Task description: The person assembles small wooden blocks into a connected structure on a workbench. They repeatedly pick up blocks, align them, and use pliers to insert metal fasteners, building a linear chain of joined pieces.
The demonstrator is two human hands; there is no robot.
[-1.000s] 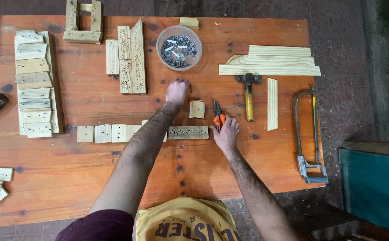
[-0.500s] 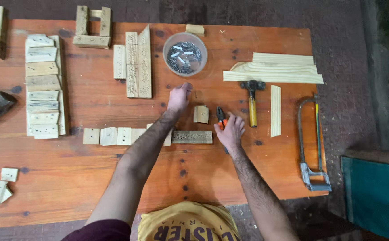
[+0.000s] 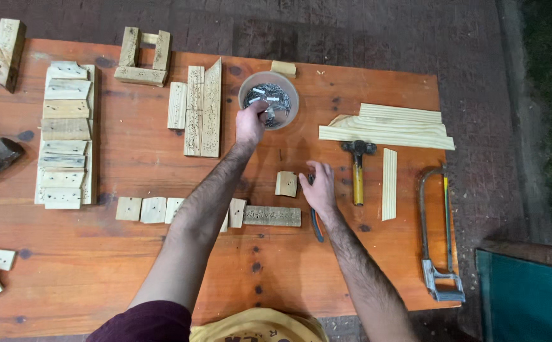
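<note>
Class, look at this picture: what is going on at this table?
A person works at a wooden table seen from above. The left hand reaches into a round tub of nails at the far side. The right hand rests on pliers beside a small wood block. A row of wood pieces lies in front. A hammer and a hacksaw lie to the right, and stacked wood pieces to the left.
</note>
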